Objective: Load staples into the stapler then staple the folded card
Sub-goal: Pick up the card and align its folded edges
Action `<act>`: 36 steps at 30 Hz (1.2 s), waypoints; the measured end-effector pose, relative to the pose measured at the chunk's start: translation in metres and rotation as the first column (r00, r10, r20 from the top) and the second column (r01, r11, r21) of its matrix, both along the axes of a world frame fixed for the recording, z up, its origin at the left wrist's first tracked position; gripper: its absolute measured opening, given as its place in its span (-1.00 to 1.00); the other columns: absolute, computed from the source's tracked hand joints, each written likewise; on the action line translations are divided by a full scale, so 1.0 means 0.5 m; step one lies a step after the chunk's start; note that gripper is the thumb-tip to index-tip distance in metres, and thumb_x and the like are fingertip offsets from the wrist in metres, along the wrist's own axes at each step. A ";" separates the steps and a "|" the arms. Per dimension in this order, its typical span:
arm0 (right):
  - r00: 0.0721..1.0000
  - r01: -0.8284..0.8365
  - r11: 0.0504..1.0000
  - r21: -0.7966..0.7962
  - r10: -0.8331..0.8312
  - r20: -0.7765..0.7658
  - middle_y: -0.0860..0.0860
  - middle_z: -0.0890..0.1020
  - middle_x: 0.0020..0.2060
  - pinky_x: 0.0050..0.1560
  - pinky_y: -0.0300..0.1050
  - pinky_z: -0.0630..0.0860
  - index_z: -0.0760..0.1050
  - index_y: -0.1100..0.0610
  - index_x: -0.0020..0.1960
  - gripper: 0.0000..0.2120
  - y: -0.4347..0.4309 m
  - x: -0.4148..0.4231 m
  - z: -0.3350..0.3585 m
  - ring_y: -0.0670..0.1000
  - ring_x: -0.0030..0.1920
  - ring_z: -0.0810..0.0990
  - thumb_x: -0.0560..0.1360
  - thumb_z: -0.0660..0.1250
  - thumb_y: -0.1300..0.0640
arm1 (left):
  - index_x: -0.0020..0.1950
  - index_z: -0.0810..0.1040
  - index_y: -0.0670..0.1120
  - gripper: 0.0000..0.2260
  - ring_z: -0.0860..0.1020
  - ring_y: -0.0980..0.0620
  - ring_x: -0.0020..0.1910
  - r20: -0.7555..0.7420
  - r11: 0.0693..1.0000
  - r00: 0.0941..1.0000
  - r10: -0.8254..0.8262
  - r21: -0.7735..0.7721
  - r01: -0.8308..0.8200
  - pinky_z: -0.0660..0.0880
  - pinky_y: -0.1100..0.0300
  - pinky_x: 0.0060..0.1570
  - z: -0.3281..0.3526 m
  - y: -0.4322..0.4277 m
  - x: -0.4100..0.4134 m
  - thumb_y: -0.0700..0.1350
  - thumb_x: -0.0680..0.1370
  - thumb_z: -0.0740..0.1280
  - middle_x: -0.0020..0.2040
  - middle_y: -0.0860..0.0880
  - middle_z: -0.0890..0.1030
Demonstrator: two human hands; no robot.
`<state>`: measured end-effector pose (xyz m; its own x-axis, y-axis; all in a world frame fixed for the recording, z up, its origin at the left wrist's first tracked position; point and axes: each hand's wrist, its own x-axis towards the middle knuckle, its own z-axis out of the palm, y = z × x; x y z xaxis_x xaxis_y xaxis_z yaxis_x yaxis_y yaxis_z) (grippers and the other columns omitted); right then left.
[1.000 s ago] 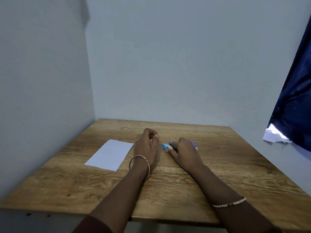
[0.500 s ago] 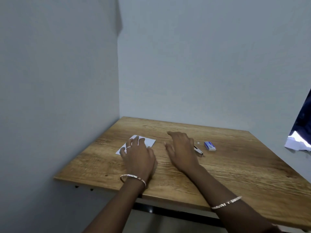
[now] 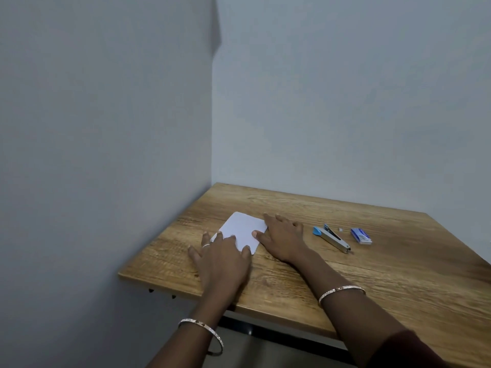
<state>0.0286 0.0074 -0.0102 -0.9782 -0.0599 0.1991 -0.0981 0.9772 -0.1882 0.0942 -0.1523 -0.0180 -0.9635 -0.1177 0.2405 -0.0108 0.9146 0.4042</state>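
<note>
A white card (image 3: 243,229) lies flat on the wooden table (image 3: 372,274) near its left side. My left hand (image 3: 220,257) rests palm down on the card's near left corner, fingers spread. My right hand (image 3: 283,239) lies flat at the card's right edge, thumb on the card. A small stapler (image 3: 332,237), blue at its back end with a silver and black body, lies to the right of my right hand, apart from it. A little blue and white staple box (image 3: 360,236) sits just right of the stapler. A tiny pale scrap (image 3: 340,229) lies between them.
Grey walls close the table's left and far sides. The table's near edge runs diagonally under my forearms. Bare wood stretches to the right of the staple box and in front of it.
My right hand left the stapler and both hands moved left onto the card. The left fist opened flat. The camera view swung left.
</note>
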 end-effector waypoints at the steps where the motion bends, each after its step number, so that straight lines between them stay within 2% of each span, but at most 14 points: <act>1: 1.000 -0.002 1.000 0.022 0.002 -0.020 0.04 0.38 0.56 0.48 0.26 0.08 0.19 0.01 0.61 -0.36 0.001 -0.003 0.001 0.07 0.61 0.20 0.63 0.10 -0.27 | 0.26 0.60 0.09 -0.61 0.15 -0.13 0.62 0.005 1.000 1.000 0.003 0.007 -0.003 0.01 -0.30 0.50 0.001 0.000 0.000 0.21 0.58 0.14 0.49 0.03 0.47; 6: 0.997 -0.040 0.999 0.007 0.041 -0.065 -0.02 0.50 0.47 0.43 0.21 0.12 0.29 -0.05 0.55 -0.47 -0.014 -0.010 -0.004 0.03 0.54 0.33 0.62 0.17 -0.16 | 0.28 0.60 0.09 -0.60 0.15 -0.14 0.61 0.003 1.000 1.000 -0.001 0.030 0.001 0.01 -0.31 0.51 0.001 -0.002 -0.001 0.21 0.58 0.16 0.50 0.04 0.47; 9: 0.981 -0.106 0.981 -0.162 0.077 -0.176 -0.05 0.66 0.28 0.34 0.09 0.27 0.44 -0.06 0.46 -0.55 -0.025 -0.004 -0.004 0.02 0.34 0.56 0.58 0.30 -0.03 | 0.29 0.59 0.10 -0.61 0.15 -0.14 0.62 -0.003 0.999 1.000 0.002 0.037 -0.002 0.00 -0.31 0.51 0.001 -0.002 0.001 0.20 0.58 0.16 0.50 0.03 0.47; 10: 0.971 -0.137 0.954 -0.266 0.076 -0.226 -0.05 0.70 0.21 0.29 0.03 0.38 0.49 -0.04 0.43 -0.55 -0.030 -0.001 -0.002 0.00 0.25 0.63 0.54 0.37 0.03 | 0.31 0.58 0.09 -0.60 0.15 -0.14 0.62 -0.005 0.999 1.000 0.002 0.039 -0.002 -0.01 -0.31 0.51 0.001 -0.002 0.002 0.20 0.58 0.17 0.51 0.03 0.46; 12: 0.960 -0.169 0.837 -0.520 0.022 -0.278 0.00 0.74 0.05 0.10 -0.05 0.60 0.54 0.02 0.37 -0.50 -0.038 0.005 0.004 -0.07 0.00 0.70 0.45 0.50 0.16 | 0.33 0.57 0.09 -0.60 0.15 -0.14 0.62 -0.013 0.999 1.000 0.001 0.038 -0.001 -0.01 -0.31 0.50 0.001 -0.003 0.002 0.20 0.59 0.17 0.51 0.03 0.45; 14: 0.966 -0.158 0.672 -0.724 -0.047 -0.254 0.03 0.73 -0.13 -0.08 -0.08 0.64 0.53 0.03 0.35 -0.41 -0.044 0.010 0.010 -0.09 -0.19 0.69 0.36 0.59 0.25 | 0.33 0.57 0.09 -0.59 0.15 -0.14 0.62 -0.021 0.999 1.000 0.001 0.035 -0.001 -0.01 -0.32 0.50 0.002 -0.002 0.003 0.20 0.59 0.18 0.50 0.04 0.46; 16: 0.967 -0.140 0.558 -0.818 -0.101 -0.234 0.05 0.74 -0.21 -0.07 -0.08 0.63 0.49 0.04 0.37 -0.32 -0.045 0.010 0.012 -0.05 -0.18 0.71 0.32 0.63 0.28 | 0.34 0.57 0.08 -0.59 0.17 -0.13 0.61 -0.032 0.999 0.999 0.008 0.047 -0.007 0.00 -0.31 0.50 0.002 -0.002 0.003 0.21 0.58 0.20 0.49 0.04 0.48; 18: 0.963 -0.125 0.484 -0.866 -0.149 -0.223 0.04 0.76 -0.22 0.01 -0.05 0.64 0.47 0.07 0.40 -0.28 -0.038 0.011 0.013 -0.05 -0.12 0.74 0.31 0.64 0.27 | 0.33 0.56 0.08 -0.60 0.21 -0.11 0.59 -0.060 0.998 0.998 0.014 0.066 -0.011 0.05 -0.29 0.51 0.003 -0.002 0.004 0.21 0.57 0.24 0.46 0.04 0.50; 20: 0.960 -0.122 0.423 -0.898 -0.180 -0.215 0.04 0.77 -0.22 -0.02 -0.02 0.67 0.54 0.13 0.33 -0.39 -0.028 0.016 0.019 -0.05 -0.14 0.75 0.33 0.63 0.26 | 0.33 0.54 0.04 -0.61 0.26 -0.09 0.56 -0.121 0.993 0.992 0.027 0.114 -0.013 0.10 -0.24 0.51 0.005 -0.001 0.006 0.19 0.57 0.27 0.43 0.03 0.52; 24: 0.953 -0.186 0.339 -0.922 -0.167 -0.254 0.08 0.77 -0.24 -0.07 0.11 0.70 0.69 0.19 -0.03 -0.78 -0.001 0.036 0.031 0.07 -0.16 0.77 0.35 0.61 0.28 | 0.35 0.48 -0.08 -0.58 0.45 -0.12 0.39 -0.287 0.959 0.957 0.050 0.280 0.034 0.34 -0.09 0.35 0.013 0.000 0.010 0.08 0.56 0.36 0.33 -0.07 0.58; 28: 0.952 -0.236 0.261 -0.936 -0.133 -0.277 0.15 0.77 -0.19 -0.01 0.26 0.67 0.70 0.16 -0.08 -0.85 0.055 0.078 0.045 0.20 -0.10 0.76 0.38 0.58 0.30 | 0.36 0.46 -0.10 -0.60 0.52 -0.14 0.26 -0.432 0.900 0.902 0.019 0.401 0.173 0.47 -0.03 0.14 0.023 0.005 0.013 0.02 0.57 0.38 0.27 -0.10 0.59; 31: 0.952 -0.245 0.217 -0.945 -0.129 -0.276 0.18 0.77 -0.14 0.00 0.22 0.65 0.71 0.17 -0.05 -0.85 0.107 0.114 0.053 0.27 -0.05 0.75 0.41 0.55 0.32 | 0.37 0.46 -0.03 -0.62 0.55 -0.03 0.25 -0.471 0.828 0.879 -0.073 0.463 0.317 0.50 0.03 0.14 0.027 0.020 0.007 0.05 0.59 0.36 0.27 -0.01 0.61; 34: 0.961 -0.222 0.151 -0.963 -0.132 -0.242 0.20 0.78 -0.12 0.01 0.18 0.66 0.69 0.22 -0.05 -0.89 0.158 0.138 0.066 0.28 -0.05 0.75 0.43 0.54 0.31 | 0.36 0.47 0.00 -0.64 0.59 0.07 0.16 -0.462 0.710 0.872 -0.163 0.558 0.429 0.57 -0.06 0.12 0.051 0.060 -0.004 0.03 0.59 0.38 0.18 0.05 0.62; 36: 0.960 -0.207 0.141 -0.968 -0.158 -0.229 0.18 0.78 -0.13 -0.08 0.10 0.69 0.68 0.23 -0.05 -0.90 0.185 0.142 0.077 0.24 -0.09 0.77 0.44 0.53 0.30 | 0.31 0.49 -0.01 -0.66 0.57 0.07 0.13 -0.530 0.728 0.833 -0.158 0.507 0.461 0.57 -0.03 0.08 0.073 0.095 -0.020 -0.01 0.57 0.41 0.16 0.05 0.61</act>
